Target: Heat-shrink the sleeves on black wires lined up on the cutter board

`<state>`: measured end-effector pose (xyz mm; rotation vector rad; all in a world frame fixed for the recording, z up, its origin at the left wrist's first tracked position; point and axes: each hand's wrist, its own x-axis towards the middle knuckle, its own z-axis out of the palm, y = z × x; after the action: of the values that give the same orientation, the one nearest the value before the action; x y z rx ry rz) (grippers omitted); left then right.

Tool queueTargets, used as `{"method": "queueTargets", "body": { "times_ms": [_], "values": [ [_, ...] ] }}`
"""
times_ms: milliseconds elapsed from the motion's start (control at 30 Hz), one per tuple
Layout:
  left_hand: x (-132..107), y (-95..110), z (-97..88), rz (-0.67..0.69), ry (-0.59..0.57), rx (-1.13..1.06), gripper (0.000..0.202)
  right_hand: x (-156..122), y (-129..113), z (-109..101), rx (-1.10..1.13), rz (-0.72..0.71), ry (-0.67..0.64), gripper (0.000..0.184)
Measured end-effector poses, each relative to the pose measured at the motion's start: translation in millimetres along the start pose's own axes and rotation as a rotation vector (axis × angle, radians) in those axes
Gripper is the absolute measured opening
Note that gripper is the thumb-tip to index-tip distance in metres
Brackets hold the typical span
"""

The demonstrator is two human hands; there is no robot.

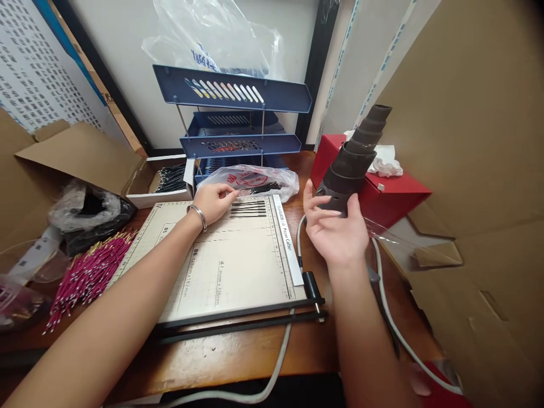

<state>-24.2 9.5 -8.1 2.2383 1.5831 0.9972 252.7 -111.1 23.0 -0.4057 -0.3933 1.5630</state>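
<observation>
My left hand (215,204), with a metal bangle at the wrist, rests at the top of a paper cutter (250,266). Its thumb and fingertips are pinched together; what they hold, if anything, is too small to make out. Just right of those fingertips, several short black cords (249,209) lie side by side on the cutter board. My right hand (335,229) is raised palm up, fingers apart and slightly curled, in front of a black stepped nozzle (351,164). Whether it touches the nozzle I cannot tell.
A clear bag (255,180) with black cords lies behind the cutter, below a blue tray rack (238,93). Pink cords (91,272) are heaped at left, near a white box (159,195). A red tissue box (386,195), grey cable (382,283) and cardboard (480,198) stand right.
</observation>
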Motion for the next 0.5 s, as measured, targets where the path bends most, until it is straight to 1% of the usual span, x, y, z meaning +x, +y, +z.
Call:
{"method": "queueTargets", "body": {
  "times_ms": [67, 100, 133, 167, 200, 233, 267, 300, 367, 433, 467, 500],
  "values": [
    [0, -2, 0.3, -0.008, 0.004, -0.006, 0.038, 13, -3, -6, 0.471, 0.081, -0.061, 0.064],
    [0, -3, 0.9, -0.005, 0.006, -0.011, 0.037, 18, -4, -9, 0.673, 0.126, -0.082, 0.070],
    [0, -4, 1.7, -0.001, 0.009, -0.016, 0.037, 21, -6, -13, 0.830, 0.167, -0.100, 0.076],
    [0, -5, 2.6, 0.003, 0.011, -0.020, 0.037, 23, -7, -17, 0.939, 0.200, -0.115, 0.080],
    [1, -6, 3.6, 0.004, 0.011, -0.024, 0.036, 24, -8, -20, 0.998, 0.222, -0.126, 0.082],
    [2, -6, 4.3, -0.001, 0.008, -0.026, 0.036, 25, -8, -22, 1.003, 0.226, -0.136, 0.082],
    [3, -6, 4.7, -0.010, 0.002, -0.028, 0.036, 24, -8, -24, 0.954, 0.210, -0.145, 0.080],
    [4, -4, 4.4, -0.022, -0.001, -0.027, 0.035, 24, -6, -24, 0.851, 0.174, -0.155, 0.077],
    [4, 2, 1.4, -0.029, 0.030, -0.023, 0.033, 21, 2, -20, 0.514, 0.056, -0.179, 0.070],
    [-4, 14, -5.8, 0.012, 0.141, -0.027, 0.032, 15, 11, -7, 0.128, -0.063, -0.188, 0.063],
    [-11, 21, -10.9, 0.049, 0.217, -0.036, 0.032, 11, 15, 2, -0.018, -0.100, -0.172, 0.060],
    [-20, 28, -16.7, 0.087, 0.290, -0.039, 0.035, 7, 19, 14, -0.115, -0.119, -0.137, 0.061]
  ]
}}
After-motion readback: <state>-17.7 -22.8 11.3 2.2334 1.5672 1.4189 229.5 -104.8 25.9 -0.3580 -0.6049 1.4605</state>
